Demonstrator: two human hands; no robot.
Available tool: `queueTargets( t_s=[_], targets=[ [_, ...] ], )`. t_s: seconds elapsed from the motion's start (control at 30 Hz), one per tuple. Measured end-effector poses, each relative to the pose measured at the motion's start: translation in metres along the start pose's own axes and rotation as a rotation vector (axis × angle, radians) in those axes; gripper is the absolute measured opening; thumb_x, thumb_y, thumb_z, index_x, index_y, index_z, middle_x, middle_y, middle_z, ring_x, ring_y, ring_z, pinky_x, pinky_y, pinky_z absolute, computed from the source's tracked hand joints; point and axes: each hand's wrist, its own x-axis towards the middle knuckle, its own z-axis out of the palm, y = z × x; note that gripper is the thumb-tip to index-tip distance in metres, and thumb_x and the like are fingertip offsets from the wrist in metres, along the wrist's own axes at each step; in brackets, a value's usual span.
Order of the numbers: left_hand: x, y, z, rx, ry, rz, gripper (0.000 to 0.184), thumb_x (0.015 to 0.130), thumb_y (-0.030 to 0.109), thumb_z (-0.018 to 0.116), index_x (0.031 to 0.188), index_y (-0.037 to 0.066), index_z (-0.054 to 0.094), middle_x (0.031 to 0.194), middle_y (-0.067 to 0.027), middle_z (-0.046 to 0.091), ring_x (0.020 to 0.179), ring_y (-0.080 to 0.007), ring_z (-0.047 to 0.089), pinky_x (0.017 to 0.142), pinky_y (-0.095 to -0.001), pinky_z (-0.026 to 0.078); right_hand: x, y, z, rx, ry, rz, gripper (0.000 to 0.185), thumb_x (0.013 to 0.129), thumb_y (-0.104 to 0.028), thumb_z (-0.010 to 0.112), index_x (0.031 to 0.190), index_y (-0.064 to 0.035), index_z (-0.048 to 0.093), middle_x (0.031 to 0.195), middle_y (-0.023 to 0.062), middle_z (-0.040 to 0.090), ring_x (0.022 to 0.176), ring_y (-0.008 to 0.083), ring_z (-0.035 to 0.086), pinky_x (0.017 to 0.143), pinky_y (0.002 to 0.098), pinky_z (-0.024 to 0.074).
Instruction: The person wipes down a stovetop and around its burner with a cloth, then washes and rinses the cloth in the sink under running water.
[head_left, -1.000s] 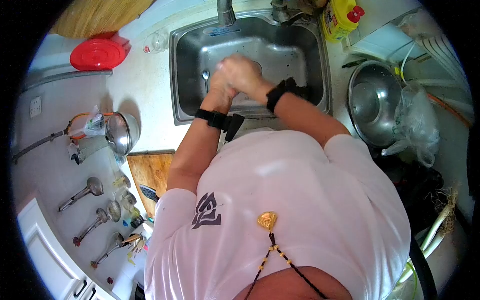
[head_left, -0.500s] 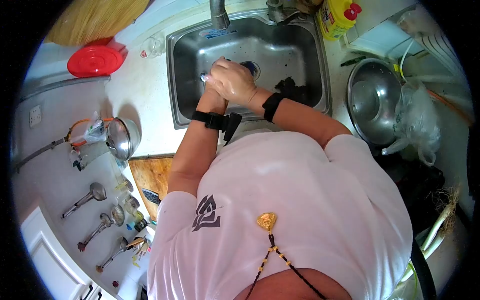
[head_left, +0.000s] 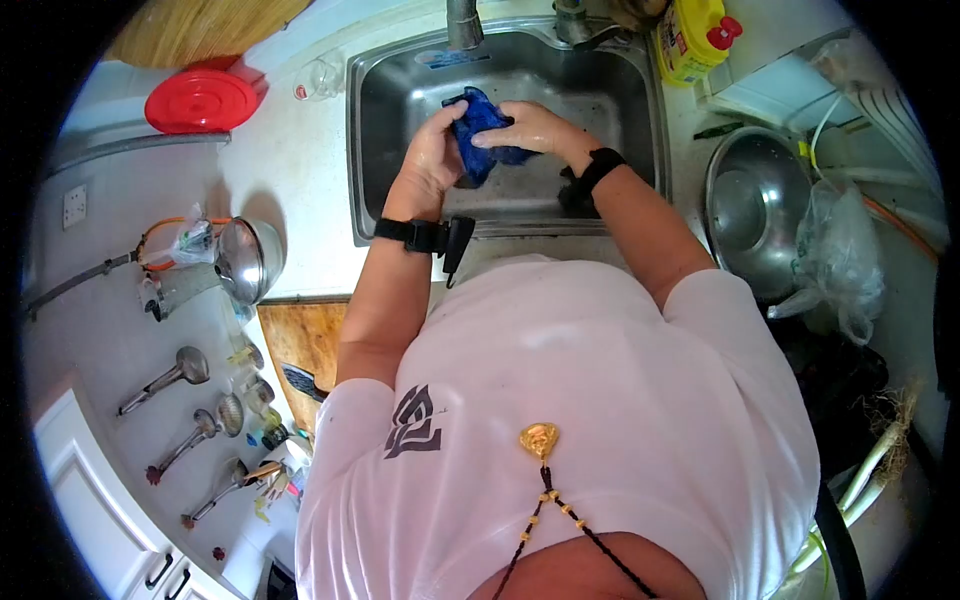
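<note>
- Gripping one blue cloth (head_left: 478,155) are two hands: the left hand (head_left: 432,152) curls its thumb and fingers on one side, and the right hand (head_left: 535,128) pinches it from the other side.
- The cloth looks soft, wrinkly and bunched up. It is between the hands, over the sink (head_left: 590,110).
- Half a second ago the two hands were pressed together, one on top of the other. Now they are a bit apart, and lots of blue shows between them.
- There are two black bands, one on each wrist: the left band (head_left: 410,235) has a hard black bit sticking out, and the right band (head_left: 605,168) is a smooth strap.
- There is one sink, made of shiny grey metal, like a box with round corners. One metal tap (head_left: 464,25) hangs over its far edge.
- On the right are one yellow plastic bottle (head_left: 685,50) with a red top, one round metal bowl (head_left: 738,235) and one crinkly see-through bag (head_left: 840,260) by the bowl's edge. These three are where they were before.
- On the left are one clear glass (head_left: 320,80), one smooth red plastic thing (head_left: 200,100) with a round shape, and one shiny round pot (head_left: 245,262).
- Nearer the body is one flat wooden board (head_left: 290,335), partly hidden by the left arm.
</note>
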Motion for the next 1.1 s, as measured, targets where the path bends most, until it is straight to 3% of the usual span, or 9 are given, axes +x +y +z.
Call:
queueTargets(
  t_s=[0.17,0.23,0.43,0.63,0.77,0.8,0.87,0.93,1.1],
  targets=[
    [0.006,-0.007,-0.022,0.132,-0.012,0.035,0.028,0.084,0.008,0.064,0.112,0.003,0.06,0.101,-0.011,0.066,0.095,-0.0254,0.066,0.086,-0.0415,0.055,-0.007,0.018,-0.014,0.054,0.183,-0.058,0.055,0.081,-0.04,0.073,0.119,-0.0021,0.063,0.105,0.0155,0.068,0.092,0.0243,0.065,0.082,0.0359,0.0502],
    [0.004,-0.008,-0.028,0.196,0.061,0.013,0.029,0.083,0.006,0.066,0.111,0.003,0.06,0.1,-0.0094,0.066,0.088,-0.0233,0.065,0.08,-0.0405,0.056,0.005,0.04,-0.012,0.175,0.544,-0.104,0.046,0.084,-0.026,0.069,0.124,-0.0043,0.06,0.104,0.0142,0.067,0.092,0.0238,0.065,0.082,0.0369,0.0504],
    [0.006,-0.023,-0.051,0.137,0.221,-0.08,0.026,0.087,0.022,0.073,0.105,0.008,0.061,0.088,-0.0035,0.062,0.072,-0.021,0.056,0.076,-0.0383,0.053,-0.014,0.018,-0.037,0.645,0.38,-0.19,0.037,0.09,-0.002,0.054,0.126,-0.0082,0.059,0.103,0.004,0.064,0.093,0.0142,0.061,0.084,0.0252,0.049],
    [0.005,-0.038,-0.015,-0.309,0.361,-0.237,0.045,0.093,0.051,0.057,0.114,0.011,0.057,0.106,-0.0105,0.061,0.103,-0.0315,0.058,0.098,-0.0624,0.041,0.0,-0.004,0.005,0.324,0.409,-0.307,0.027,0.088,-0.013,0.063,0.113,-0.0048,0.062,0.101,0.0048,0.063,0.094,0.015,0.059,0.084,0.0306,0.0488],
    [0.018,-0.053,-0.037,-0.374,-0.24,-0.129,0.059,0.095,0.064,0.043,0.12,0.012,0.055,0.123,-0.014,0.058,0.115,-0.0304,0.055,0.102,-0.0487,0.043,-0.034,-0.047,0.065,-0.084,0.512,-0.738,0.023,0.083,-0.022,0.07,0.097,-0.0056,0.06,0.094,0.0164,0.061,0.09,0.0323,0.062,0.084,0.037,0.0496],
    [0.031,-0.065,-0.061,-0.374,-0.523,-0.046,0.054,0.096,0.059,0.046,0.123,0.014,0.053,0.123,-0.0124,0.058,0.116,-0.028,0.054,0.102,-0.045,0.043,-0.033,-0.045,0.065,-0.085,0.511,-0.735,0.023,0.083,-0.022,0.07,0.097,-0.0056,0.06,0.094,0.0164,0.061,0.09,0.0323,0.062,0.084,0.037,0.0496],
    [0.022,-0.064,-0.044,-0.281,-0.563,0.038,0.05,0.097,0.056,0.047,0.123,0.014,0.054,0.122,-0.0119,0.059,0.115,-0.028,0.055,0.101,-0.0437,0.045,-0.024,-0.037,0.065,-0.182,0.569,-0.6,0.025,0.083,-0.025,0.07,0.095,-0.0049,0.06,0.095,0.0187,0.06,0.09,0.0372,0.061,0.082,0.0404,0.0501],
    [0.017,-0.055,0.002,-0.328,0.124,-0.056,0.042,0.101,0.044,0.043,0.119,0.008,0.056,0.115,-0.0139,0.062,0.105,-0.0292,0.062,0.092,-0.0448,0.051,-0.006,-0.033,0.056,-0.204,0.742,-0.39,0.028,0.084,-0.03,0.069,0.094,-0.0051,0.06,0.096,0.019,0.059,0.09,0.0392,0.061,0.079,0.0454,0.0504],
    [0.016,-0.039,-0.005,-0.167,0.094,0.067,0.042,0.102,0.041,0.038,0.122,0.007,0.054,0.115,-0.0138,0.062,0.105,-0.0293,0.062,0.091,-0.0452,0.051,0.0,-0.037,0.05,-0.18,0.811,-0.422,0.025,0.087,-0.031,0.065,0.093,-0.007,0.061,0.094,0.017,0.06,0.087,0.0406,0.06,0.075,0.0477,0.0496]
  ],
)
